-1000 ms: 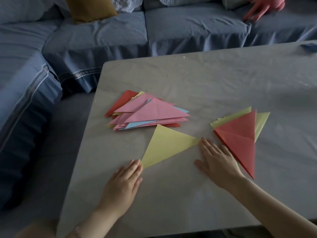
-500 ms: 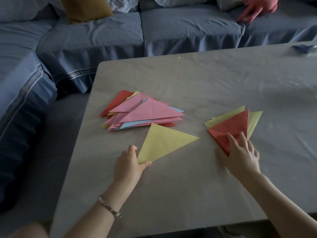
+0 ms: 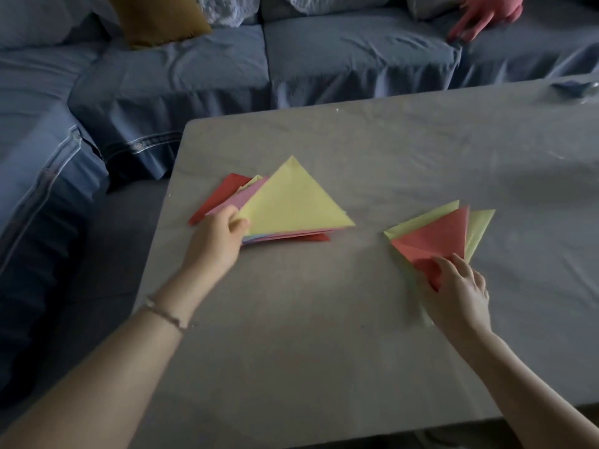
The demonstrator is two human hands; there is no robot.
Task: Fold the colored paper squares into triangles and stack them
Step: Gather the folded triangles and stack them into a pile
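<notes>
top triangle (image 3: 291, 202) on stack: pale yellow, plain, no print. stack (image 3: 240, 197) under it: mostly pink layers, red poking out left and bottom, thin light-blue edge too. red paper sheet (image 3: 434, 241) on right: coral-ish red, plain. sheets under it (image 3: 479, 228): same pale yellow. desk (image 3: 324, 335): flat grey. sofa cover (image 3: 340, 59): denim-ish blue, lighter stitched band along hem. cushion (image 3: 158, 17): mustard brown. second cushion (image 3: 227, 8): white, bumpy texture. bracelet (image 3: 165, 314): silvery. pinkish-red thing (image 3: 483, 12) far top right, can't tell what.
</notes>
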